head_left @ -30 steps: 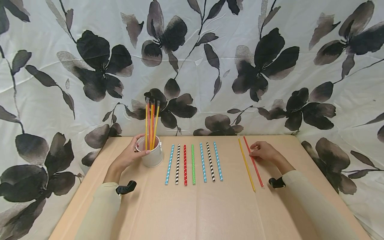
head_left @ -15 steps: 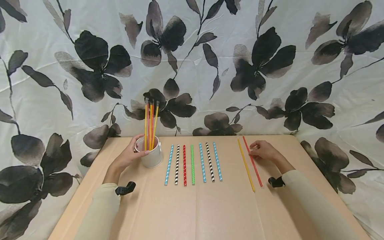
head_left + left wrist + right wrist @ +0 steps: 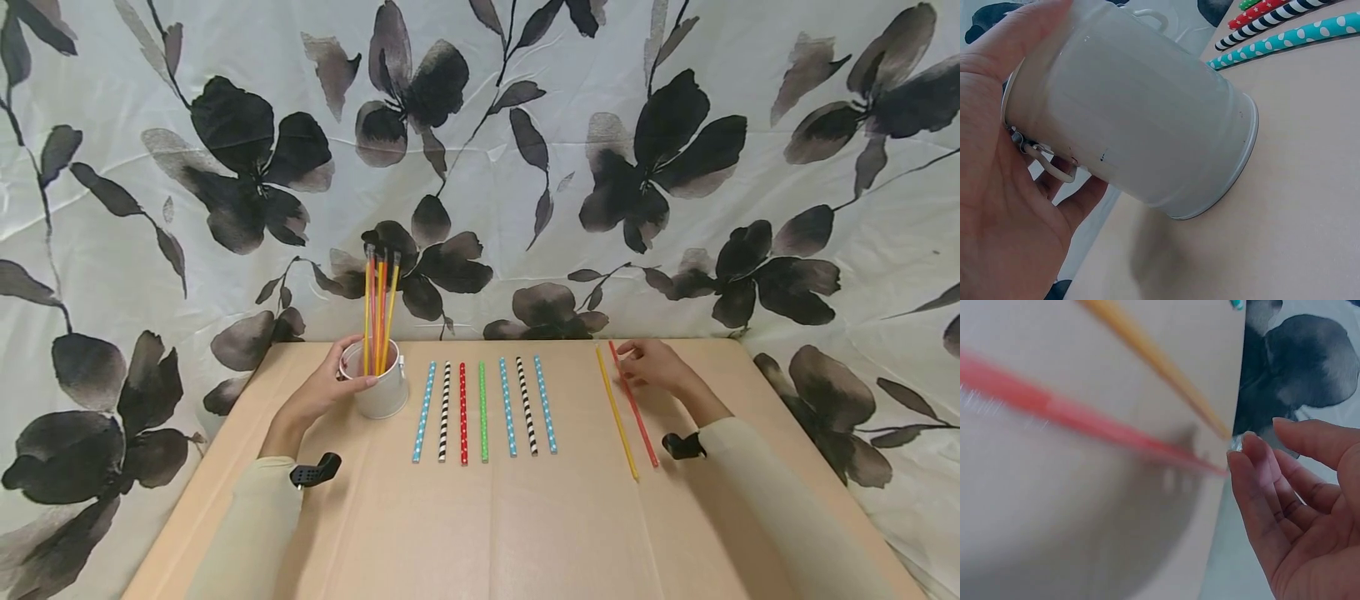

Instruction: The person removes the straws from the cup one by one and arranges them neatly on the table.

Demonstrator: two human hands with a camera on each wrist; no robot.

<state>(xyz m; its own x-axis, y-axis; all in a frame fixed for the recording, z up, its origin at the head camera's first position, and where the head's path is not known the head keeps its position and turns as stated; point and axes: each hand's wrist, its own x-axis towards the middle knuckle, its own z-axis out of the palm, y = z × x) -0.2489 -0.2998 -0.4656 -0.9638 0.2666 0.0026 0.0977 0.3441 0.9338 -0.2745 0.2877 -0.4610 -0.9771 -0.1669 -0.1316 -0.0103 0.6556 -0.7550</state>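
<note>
My left hand (image 3: 318,390) grips a small white metal bucket (image 3: 384,398) by its rim at the table's back left. The left wrist view shows the bucket (image 3: 1129,112) tilted across the frame, its handle hanging by the palm. Several yellow, red and orange paintbrushes (image 3: 380,312) stand in it, tips up. My right hand (image 3: 656,371) is beside the upper part of a red paintbrush (image 3: 637,417) lying on the table. In the right wrist view, this hand's (image 3: 1304,506) thumb and fingers are apart, holding nothing. A yellow paintbrush (image 3: 617,414) lies just left of the red one.
Between the bucket and the two paintbrushes lies a row of patterned paper straws: blue dotted (image 3: 423,412), black-and-white striped (image 3: 444,412), red (image 3: 463,413) and green (image 3: 483,410) ones. A floral cloth (image 3: 525,192) hangs behind the table (image 3: 487,533).
My right hand has shifted slightly up and left along the red paintbrush, and its fingers have lifted apart. The left hand and the bucket have stayed put.
</note>
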